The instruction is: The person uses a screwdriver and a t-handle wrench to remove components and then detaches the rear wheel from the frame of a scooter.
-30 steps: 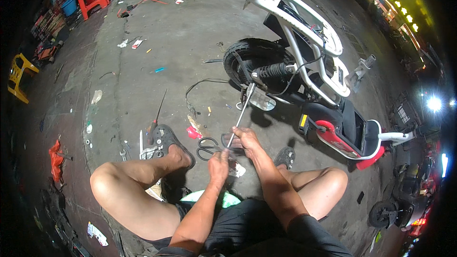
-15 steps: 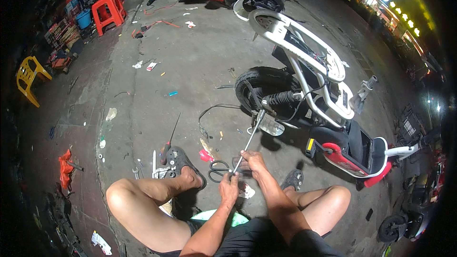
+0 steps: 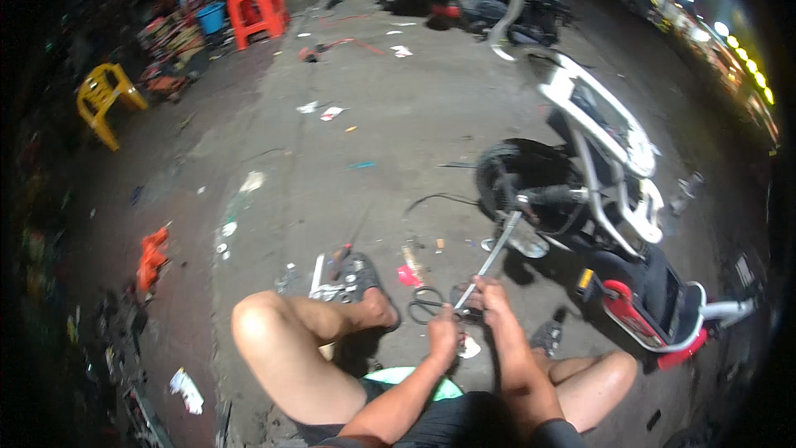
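Note:
My left hand (image 3: 444, 330) and my right hand (image 3: 489, 299) both grip a long silver metal rod (image 3: 497, 249), left below right. Its far end reaches the hub area of the black rear wheel (image 3: 506, 170) on a white-framed electric scooter (image 3: 643, 315) lying on its side. Dark scissors (image 3: 423, 304) are beside my hands, partly hidden by them. A screwdriver (image 3: 338, 264) and silver tools (image 3: 319, 270) lie by my left foot. A red scrap (image 3: 408, 276) lies just beyond the scissors. The picture is blurred.
Concrete floor (image 3: 373, 124) holds litter and cables. At far left are a yellow plastic chair (image 3: 99, 91), red stools (image 3: 253, 8), a blue bucket (image 3: 211, 17) and an orange bag (image 3: 152, 257). Parked two-wheelers (image 3: 531, 17) stand at the back; lit lamps line the right.
The view has swung up and left, so the scene sits farther right and lower, with more of the back showing. Both hands remain on the rod, which still reaches the wheel.

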Demonstrator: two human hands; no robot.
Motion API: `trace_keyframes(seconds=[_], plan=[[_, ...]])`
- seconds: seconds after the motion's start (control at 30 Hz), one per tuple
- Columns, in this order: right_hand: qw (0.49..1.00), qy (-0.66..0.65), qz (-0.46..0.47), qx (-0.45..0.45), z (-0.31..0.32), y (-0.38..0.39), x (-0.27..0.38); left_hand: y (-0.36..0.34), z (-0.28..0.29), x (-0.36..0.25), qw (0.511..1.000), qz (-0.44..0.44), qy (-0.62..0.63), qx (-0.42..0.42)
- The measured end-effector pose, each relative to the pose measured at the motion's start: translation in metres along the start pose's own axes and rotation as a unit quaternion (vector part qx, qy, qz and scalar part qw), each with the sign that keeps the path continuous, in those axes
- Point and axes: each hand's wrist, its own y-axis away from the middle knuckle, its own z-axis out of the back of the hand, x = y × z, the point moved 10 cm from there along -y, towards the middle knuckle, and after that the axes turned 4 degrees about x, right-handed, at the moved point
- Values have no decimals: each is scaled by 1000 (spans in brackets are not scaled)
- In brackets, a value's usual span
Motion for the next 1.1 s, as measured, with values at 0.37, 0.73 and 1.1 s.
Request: trace_keyframes(seconds=[0.37,0.73,1.1], plan=[[991,126,44,-33,4,1,17,-31,2,31,996,48,71,23],[998,63,26,7,2,-9,11,65,-15,-69,847,-404,-326,-110],[997,45,47,-40,-3,-4,15,68,-49,-74,602,-439,-664,-63]])
